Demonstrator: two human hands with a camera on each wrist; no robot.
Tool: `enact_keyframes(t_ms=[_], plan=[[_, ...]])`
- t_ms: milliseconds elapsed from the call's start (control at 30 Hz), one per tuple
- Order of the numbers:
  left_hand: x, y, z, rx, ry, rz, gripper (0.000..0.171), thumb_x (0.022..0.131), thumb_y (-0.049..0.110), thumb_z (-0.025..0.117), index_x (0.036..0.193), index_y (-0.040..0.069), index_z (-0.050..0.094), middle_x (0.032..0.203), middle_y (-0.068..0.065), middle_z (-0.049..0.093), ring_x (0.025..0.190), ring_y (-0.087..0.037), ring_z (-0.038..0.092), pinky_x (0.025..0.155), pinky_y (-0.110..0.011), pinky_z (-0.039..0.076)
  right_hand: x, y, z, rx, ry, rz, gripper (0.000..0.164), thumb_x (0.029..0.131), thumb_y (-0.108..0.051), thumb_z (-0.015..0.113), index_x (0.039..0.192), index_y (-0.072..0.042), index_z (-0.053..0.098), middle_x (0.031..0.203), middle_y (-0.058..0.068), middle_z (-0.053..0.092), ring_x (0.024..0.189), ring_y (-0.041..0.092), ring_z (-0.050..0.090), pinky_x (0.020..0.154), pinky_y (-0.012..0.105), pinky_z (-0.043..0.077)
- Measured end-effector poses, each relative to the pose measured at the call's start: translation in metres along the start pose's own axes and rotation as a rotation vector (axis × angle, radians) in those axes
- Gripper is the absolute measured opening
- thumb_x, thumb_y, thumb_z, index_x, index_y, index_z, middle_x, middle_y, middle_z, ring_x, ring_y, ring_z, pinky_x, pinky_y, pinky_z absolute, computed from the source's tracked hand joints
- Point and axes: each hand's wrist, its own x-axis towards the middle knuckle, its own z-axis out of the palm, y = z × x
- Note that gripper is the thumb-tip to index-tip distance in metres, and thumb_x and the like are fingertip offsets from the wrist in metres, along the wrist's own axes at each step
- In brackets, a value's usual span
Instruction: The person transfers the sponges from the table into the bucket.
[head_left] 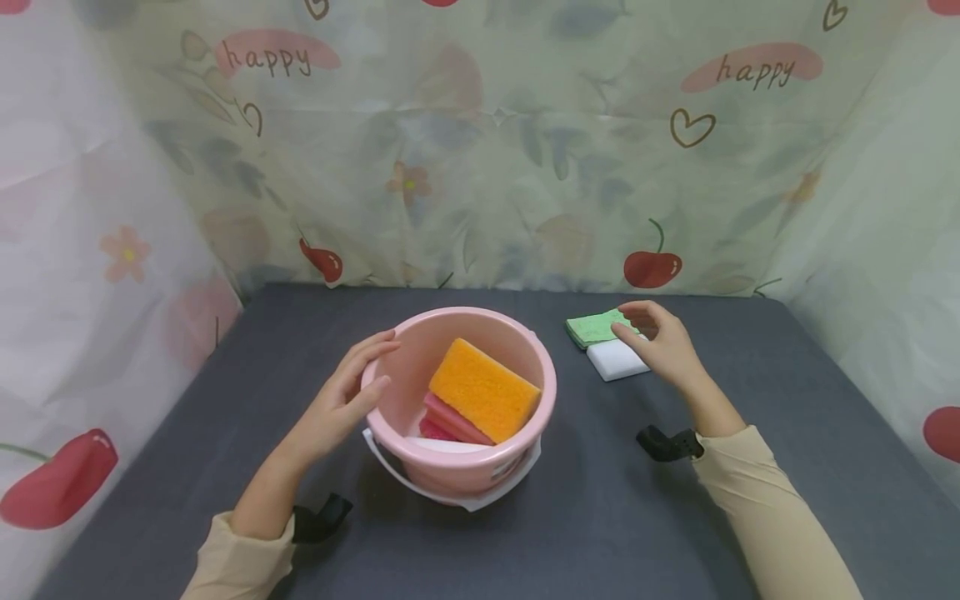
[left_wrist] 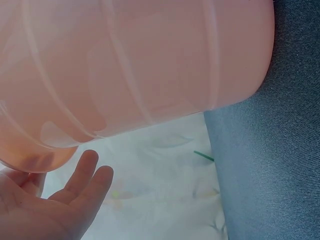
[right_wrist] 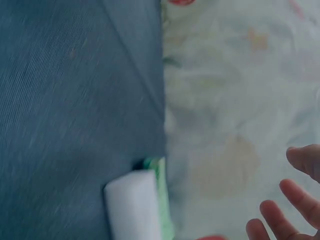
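A pink bucket (head_left: 462, 312) stands upright in the middle of the table, its white handle (head_left: 472, 502) hanging down at the front. My left hand (head_left: 341, 400) rests at the bucket's left rim, thumb and fingertips over the edge, and two fingers extend loosely beside the wall in the left wrist view. In the bucket, an orange sponge (head_left: 483, 387) leans on top of pink-red pieces (head_left: 453, 421), with something white (head_left: 448, 447) below. My right hand (head_left: 667, 346), fingers loosely bent and holding nothing, hovers near a white block (right_wrist: 132, 205) and a green pad with layered edges (head_left: 596, 327).
A dark grey cloth covers the table (head_left: 600, 517). Patterned curtains (head_left: 495, 167) hang along the back and both sides. Black straps (head_left: 670, 443) with small housings sit on both wrists.
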Motion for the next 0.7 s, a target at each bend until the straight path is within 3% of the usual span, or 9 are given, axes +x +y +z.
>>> enact_keyframes(t_ms=[333, 700], plan=[[0.000, -0.001, 0.000, -0.027, -0.006, 0.016, 0.045, 0.094, 0.010, 0.048, 0.138, 0.006, 0.039, 0.152, -0.008, 0.023, 0.136, -0.029, 0.025, 0.096, -0.008, 0.037, 0.001, 0.039, -0.005, -0.136, -0.068, 0.196, 0.060, 0.091, -0.032, 0.057, 0.135, 0.004, 0.038, 0.140, 0.031, 0.036, 0.131, 0.048, 0.032, 0.105, 0.058, 0.031], [0.000, -0.001, 0.000, -0.008, -0.001, 0.017, 0.045, 0.093, 0.010, 0.049, 0.138, 0.007, 0.040, 0.152, -0.008, 0.024, 0.136, -0.029, 0.026, 0.096, -0.008, 0.037, 0.009, 0.066, -0.001, -0.127, -0.157, 0.295, 0.079, 0.086, -0.040, 0.063, 0.142, 0.003, 0.026, 0.147, 0.032, 0.024, 0.137, 0.048, 0.022, 0.109, 0.059, 0.025]])
